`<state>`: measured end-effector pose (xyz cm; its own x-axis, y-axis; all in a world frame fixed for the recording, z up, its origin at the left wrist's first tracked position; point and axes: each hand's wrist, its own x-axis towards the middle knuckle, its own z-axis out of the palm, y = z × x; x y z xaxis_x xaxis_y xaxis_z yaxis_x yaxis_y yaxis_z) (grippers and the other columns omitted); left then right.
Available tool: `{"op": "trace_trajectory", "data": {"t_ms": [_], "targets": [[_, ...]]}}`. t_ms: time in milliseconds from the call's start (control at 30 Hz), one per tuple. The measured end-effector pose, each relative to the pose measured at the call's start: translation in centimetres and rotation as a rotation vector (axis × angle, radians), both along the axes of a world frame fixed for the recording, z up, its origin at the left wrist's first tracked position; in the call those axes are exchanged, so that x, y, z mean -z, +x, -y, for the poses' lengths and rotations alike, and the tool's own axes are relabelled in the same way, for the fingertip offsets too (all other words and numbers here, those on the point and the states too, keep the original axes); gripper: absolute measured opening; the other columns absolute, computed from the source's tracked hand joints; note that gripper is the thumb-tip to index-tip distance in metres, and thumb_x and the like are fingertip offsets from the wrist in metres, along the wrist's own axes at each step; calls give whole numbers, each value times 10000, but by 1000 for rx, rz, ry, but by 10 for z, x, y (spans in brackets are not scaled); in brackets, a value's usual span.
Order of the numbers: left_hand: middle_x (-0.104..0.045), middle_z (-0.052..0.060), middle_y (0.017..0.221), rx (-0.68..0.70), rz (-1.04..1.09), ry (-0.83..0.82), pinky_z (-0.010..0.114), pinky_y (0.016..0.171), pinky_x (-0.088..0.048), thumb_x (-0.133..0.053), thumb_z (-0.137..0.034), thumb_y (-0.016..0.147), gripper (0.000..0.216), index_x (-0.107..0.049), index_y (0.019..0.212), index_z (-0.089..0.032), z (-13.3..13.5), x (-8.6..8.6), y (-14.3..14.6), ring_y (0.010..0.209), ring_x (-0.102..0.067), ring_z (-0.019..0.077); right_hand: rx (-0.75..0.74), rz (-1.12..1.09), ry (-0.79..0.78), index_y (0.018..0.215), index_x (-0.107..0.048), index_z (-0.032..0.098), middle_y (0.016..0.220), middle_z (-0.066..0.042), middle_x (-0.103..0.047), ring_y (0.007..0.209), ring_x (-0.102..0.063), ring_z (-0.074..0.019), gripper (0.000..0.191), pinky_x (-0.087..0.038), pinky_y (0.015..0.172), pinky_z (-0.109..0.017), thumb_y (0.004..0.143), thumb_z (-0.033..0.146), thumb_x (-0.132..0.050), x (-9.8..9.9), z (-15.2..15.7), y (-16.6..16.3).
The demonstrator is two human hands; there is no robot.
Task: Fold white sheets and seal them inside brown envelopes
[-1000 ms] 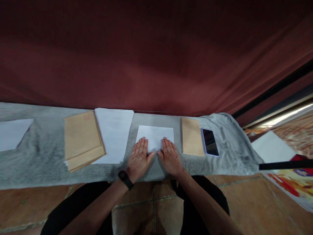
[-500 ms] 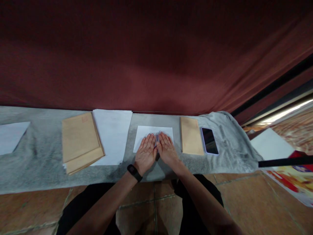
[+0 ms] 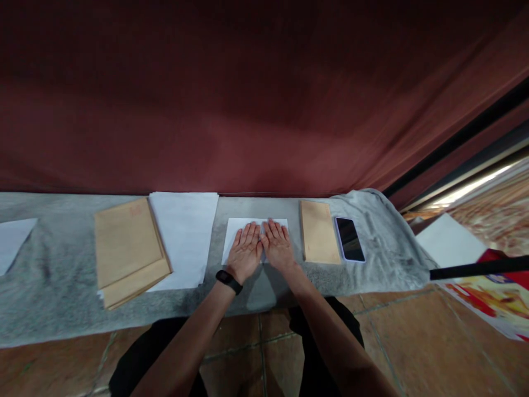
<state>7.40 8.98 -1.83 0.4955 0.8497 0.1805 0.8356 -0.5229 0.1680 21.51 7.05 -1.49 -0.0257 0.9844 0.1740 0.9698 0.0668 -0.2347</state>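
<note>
Both hands lie flat, side by side, on a small white folded sheet (image 3: 233, 231) on the grey cloth (image 3: 61, 270). My left hand (image 3: 245, 251), with a black watch on the wrist, covers the sheet's middle-left. My right hand (image 3: 276, 247) covers its right part. All fingers are stretched out and pressed down on the paper, the fingertips near its far edge.
A stack of white paper (image 3: 184, 234) and a pile of brown envelopes (image 3: 126, 248) lie to the left. One brown envelope (image 3: 317, 238) and a phone (image 3: 349, 238) lie to the right. Another white sheet (image 3: 12, 240) sits far left. A red curtain hangs behind.
My hands came together from apart and slid forward over the sheet toward its far edge. The camera view tilted slightly.
</note>
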Motion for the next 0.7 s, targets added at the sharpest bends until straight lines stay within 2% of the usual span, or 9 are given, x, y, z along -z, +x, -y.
{"op": "trace_trajectory", "data": {"t_ms": [167, 433, 567, 700], "targets": [[-379, 120, 1618, -64, 29, 6, 496, 1268, -212, -277, -274, 1027, 563, -423, 1535, -81, -7, 3, 3, 1533, -297, 273, 43, 10, 34, 1554, -412, 136, 1617, -121, -382, 1499, -366, -283, 527, -265, 1227, -493, 1089, 360, -306, 7, -6, -1], [-367, 148, 1621, -164, 51, 12, 505, 1267, -188, -297, -289, 1010, 588, -397, 1544, -64, -9, 2, 1, 1531, -307, 268, 124, 29, 80, 1541, -422, 86, 1600, -140, -408, 1476, -398, -300, 556, -289, 1214, -485, 1084, 389, -333, 14, -8, 5], [-351, 197, 1619, -239, 32, -3, 575, 1246, -196, -301, -305, 1000, 617, -381, 1537, -14, -8, -2, -3, 1522, -319, 316, 146, 55, 83, 1539, -408, 42, 1590, -180, -412, 1465, -411, -318, 590, -302, 1208, -493, 1082, 408, -336, 17, -8, 14], [-375, 243, 1597, -329, 42, 23, 535, 1236, -243, -321, -316, 990, 640, -378, 1526, 30, -7, -2, -9, 1513, -331, 339, 163, 62, 111, 1535, -410, 32, 1576, -211, -428, 1449, -431, -318, 604, -323, 1195, -497, 1082, 419, -314, 21, -4, 20]]}}
